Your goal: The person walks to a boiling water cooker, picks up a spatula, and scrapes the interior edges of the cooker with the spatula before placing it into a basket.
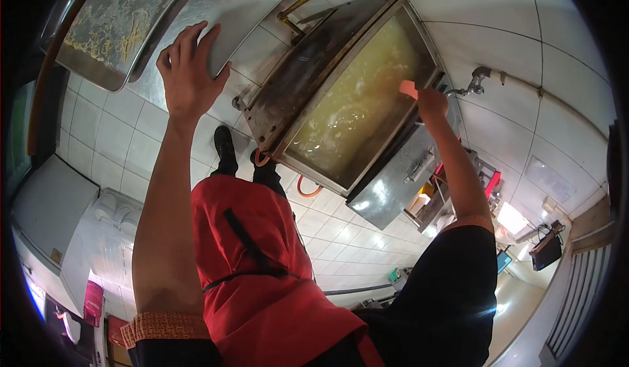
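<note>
My left hand (190,75) is over the steel counter (246,3), fingers apart and holding nothing. I cannot tell whether its fingertips touch the metal. To its left is a metal tray (108,23) with yellowish noodle-like strands (134,36) in it. My right hand (434,107) reaches over the far right side of a large rectangular metal vat (314,176). Its fingers are closed round a short orange piece (408,89), perhaps a hose end; the rest is hidden by the hand. Cloudy yellow-green liquid (357,98) with pale foam fills the vat below.
A wall tap (477,82) and pipe are beyond my right hand. A steel panel (393,187) adjoins the vat's right side. Orange tubing (308,189) loops near the floor. My black shoes (225,146) stand on white tiles, close to the vat. A white cabinet (52,197) is at left.
</note>
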The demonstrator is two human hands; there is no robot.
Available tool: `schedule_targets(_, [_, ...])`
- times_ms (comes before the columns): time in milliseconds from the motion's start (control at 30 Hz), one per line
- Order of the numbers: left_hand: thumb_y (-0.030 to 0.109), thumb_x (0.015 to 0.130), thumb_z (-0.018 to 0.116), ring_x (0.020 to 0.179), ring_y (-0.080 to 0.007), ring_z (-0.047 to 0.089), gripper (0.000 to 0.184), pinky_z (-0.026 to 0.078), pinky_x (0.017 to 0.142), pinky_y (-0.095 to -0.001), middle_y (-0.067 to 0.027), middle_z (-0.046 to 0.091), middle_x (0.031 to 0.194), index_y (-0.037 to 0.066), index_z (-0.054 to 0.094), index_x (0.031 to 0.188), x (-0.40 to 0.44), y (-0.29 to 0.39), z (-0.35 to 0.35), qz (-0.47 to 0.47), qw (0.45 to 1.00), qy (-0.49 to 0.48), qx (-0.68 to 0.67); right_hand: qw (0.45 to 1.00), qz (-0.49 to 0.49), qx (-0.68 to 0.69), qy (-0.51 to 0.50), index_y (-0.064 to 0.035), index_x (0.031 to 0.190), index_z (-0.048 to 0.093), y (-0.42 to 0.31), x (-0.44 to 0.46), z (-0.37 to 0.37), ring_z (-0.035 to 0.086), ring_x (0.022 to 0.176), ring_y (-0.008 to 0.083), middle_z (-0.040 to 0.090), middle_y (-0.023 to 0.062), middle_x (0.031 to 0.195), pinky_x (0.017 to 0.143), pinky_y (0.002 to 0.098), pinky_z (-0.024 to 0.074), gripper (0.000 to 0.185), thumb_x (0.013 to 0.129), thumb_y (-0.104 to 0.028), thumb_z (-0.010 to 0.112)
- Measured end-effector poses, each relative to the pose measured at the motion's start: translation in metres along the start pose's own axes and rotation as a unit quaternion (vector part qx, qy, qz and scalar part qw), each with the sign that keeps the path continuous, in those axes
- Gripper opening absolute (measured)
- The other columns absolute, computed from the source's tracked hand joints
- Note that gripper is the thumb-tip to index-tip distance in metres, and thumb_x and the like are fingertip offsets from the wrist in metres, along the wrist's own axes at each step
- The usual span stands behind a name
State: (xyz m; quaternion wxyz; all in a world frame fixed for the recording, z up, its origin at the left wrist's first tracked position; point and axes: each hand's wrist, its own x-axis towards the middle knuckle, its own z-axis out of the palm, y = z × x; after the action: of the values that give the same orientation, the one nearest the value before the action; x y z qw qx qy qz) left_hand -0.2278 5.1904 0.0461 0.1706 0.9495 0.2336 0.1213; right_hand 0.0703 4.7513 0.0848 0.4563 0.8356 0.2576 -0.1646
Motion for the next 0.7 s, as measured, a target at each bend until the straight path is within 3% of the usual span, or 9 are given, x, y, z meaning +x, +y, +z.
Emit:
schedule_targets(167, [0.030,0.075,0.078,0.134,-0.0182,0.036,0.072,0.023,0.109,-0.0435,0.0034,0.043,0.142,0.027,0.047,0.139,0.001,0.002,0.002,0.001,1.000,-0.001,0.005,1.000,0.026,0.005,0.014,-0.0150,0.095,0.074,0.043,0.052,-0.001,0.071,0.092,0.0270,0.072,0.0094,0.098,0.071,0.0394,0.0581,0.018,0.091,-0.015,0.056])
schedule_targets(300, [0.030,0.075,0.077,0.134,-0.0192,0.036,0.071,0.022,0.110,-0.0429,0.0030,0.043,0.143,0.028,0.047,0.139,0.001,0.004,0.002,-0.003,1.000,-0.007,0.015,0.996,-0.030,-0.056,0.066,-0.0122,0.092,0.069,0.071,0.074,-0.006,0.072,0.084,0.0260,0.071,0.0079,0.090,0.068,0.0389,0.0579,0.014,0.089,-0.014,0.056])
schedule_targets(400, [0.030,0.075,0.077,0.134,-0.0195,0.036,0.071,0.022,0.110,-0.0422,0.0029,0.043,0.143,0.028,0.047,0.139,0.002,0.005,0.002,-0.002,1.000,-0.005,0.016,0.990,-0.054,-0.080,0.099,-0.0116,0.089,0.071,0.081,0.083,-0.016,0.072,0.085,0.0253,0.072,0.0078,0.094,0.068,0.0348,0.0582,0.013,0.088,-0.014,0.059])
schedule_targets(500, [0.031,0.075,0.076,0.134,-0.0196,0.037,0.070,0.023,0.110,-0.0419,0.0028,0.043,0.143,0.028,0.048,0.139,0.002,0.007,0.001,-0.005,1.000,-0.007,0.026,0.976,-0.069,-0.067,0.197,-0.0106,0.081,0.069,0.078,0.077,-0.039,0.071,0.079,0.0239,0.070,0.0064,0.087,0.065,0.0332,0.0580,0.011,0.086,-0.015,0.060])
schedule_targets(600, [0.032,0.076,0.076,0.134,-0.0198,0.037,0.070,0.024,0.110,-0.0421,0.0025,0.043,0.144,0.028,0.047,0.140,0.002,0.007,0.001,-0.005,0.999,-0.006,0.031,0.951,-0.095,-0.111,0.272,-0.0122,0.083,0.062,0.081,0.086,-0.027,0.070,0.071,0.0213,0.065,0.0048,0.075,0.058,0.0327,0.0571,0.006,0.086,-0.016,0.059])
schedule_targets(700, [0.032,0.075,0.077,0.133,-0.0183,0.037,0.071,0.024,0.110,-0.0441,0.0044,0.041,0.143,0.029,0.047,0.139,0.002,0.007,0.001,-0.006,1.000,-0.002,0.021,0.951,-0.125,-0.136,0.247,-0.0128,0.080,0.059,0.091,0.098,0.023,0.069,0.068,0.0203,0.062,0.0039,0.070,0.059,0.0321,0.0575,0.008,0.086,-0.017,0.059])
